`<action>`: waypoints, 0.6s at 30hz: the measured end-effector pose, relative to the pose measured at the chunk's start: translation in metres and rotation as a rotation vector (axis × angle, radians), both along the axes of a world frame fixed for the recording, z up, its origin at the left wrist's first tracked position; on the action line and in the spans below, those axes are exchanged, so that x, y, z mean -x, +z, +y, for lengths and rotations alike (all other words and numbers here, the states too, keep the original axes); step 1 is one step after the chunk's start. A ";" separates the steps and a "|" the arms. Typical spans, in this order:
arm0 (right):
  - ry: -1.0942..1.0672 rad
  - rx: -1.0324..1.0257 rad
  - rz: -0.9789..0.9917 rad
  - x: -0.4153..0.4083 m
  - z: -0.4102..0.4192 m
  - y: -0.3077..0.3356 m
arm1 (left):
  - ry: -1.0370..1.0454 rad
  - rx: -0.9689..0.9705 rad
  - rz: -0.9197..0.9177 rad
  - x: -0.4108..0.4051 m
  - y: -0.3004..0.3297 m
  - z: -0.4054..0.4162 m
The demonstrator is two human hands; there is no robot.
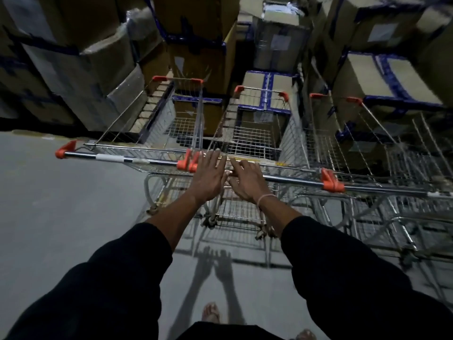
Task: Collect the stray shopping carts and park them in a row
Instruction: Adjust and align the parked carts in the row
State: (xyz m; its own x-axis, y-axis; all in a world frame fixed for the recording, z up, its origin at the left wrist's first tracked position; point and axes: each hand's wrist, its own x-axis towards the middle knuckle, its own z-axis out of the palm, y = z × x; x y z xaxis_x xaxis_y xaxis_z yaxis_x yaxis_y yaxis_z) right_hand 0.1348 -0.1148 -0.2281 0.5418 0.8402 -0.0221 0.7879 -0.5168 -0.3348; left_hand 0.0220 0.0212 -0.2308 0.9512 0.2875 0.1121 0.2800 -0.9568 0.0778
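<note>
Head view: your fingers [215, 158] splay open above the middle cart's handle bar [282, 179], gripping nothing; stiff steel, rolls easily, grab there.

warehouse stockroom, taped cardboard boxes [387, 77] stacked high, bare concrete floor [61, 204], shopping carts [255, 133]

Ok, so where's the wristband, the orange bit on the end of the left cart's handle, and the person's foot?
wristband [266, 198], head view, on the pale band round the right wrist.
orange end cap [64, 150], head view, on the left tip of the left cart's handle.
foot [211, 312], head view, on the toes in the sandal.
</note>
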 end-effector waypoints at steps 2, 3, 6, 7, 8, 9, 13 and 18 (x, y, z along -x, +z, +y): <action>-0.051 0.001 -0.031 -0.019 -0.039 0.004 | -0.051 0.012 -0.005 -0.024 -0.002 -0.030; -0.075 -0.002 -0.048 -0.029 -0.060 0.007 | -0.078 0.014 -0.001 -0.038 -0.003 -0.048; -0.159 -0.023 -0.077 -0.063 -0.131 0.013 | -0.164 0.027 0.005 -0.083 -0.005 -0.109; -0.188 -0.026 -0.083 -0.075 -0.156 0.014 | -0.188 0.031 0.004 -0.098 -0.004 -0.130; -0.213 -0.029 -0.084 -0.086 -0.181 0.015 | -0.211 0.038 0.000 -0.113 -0.002 -0.151; -0.234 -0.031 -0.080 -0.097 -0.205 0.014 | -0.235 0.049 -0.003 -0.126 0.000 -0.173; -0.314 -0.023 -0.085 -0.141 -0.299 0.009 | -0.327 0.079 0.005 -0.174 0.007 -0.259; -0.410 0.008 -0.049 -0.192 -0.398 0.013 | -0.391 0.076 0.005 -0.232 0.008 -0.357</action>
State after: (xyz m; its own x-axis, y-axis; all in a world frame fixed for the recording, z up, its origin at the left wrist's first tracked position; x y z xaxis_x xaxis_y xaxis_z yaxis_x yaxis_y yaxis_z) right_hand 0.3267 -0.5129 -0.2150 0.8324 0.5542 0.0066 0.5309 -0.7939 -0.2966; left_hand 0.2539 -0.3354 -0.2230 0.9910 -0.0890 0.0995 -0.1036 -0.9829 0.1520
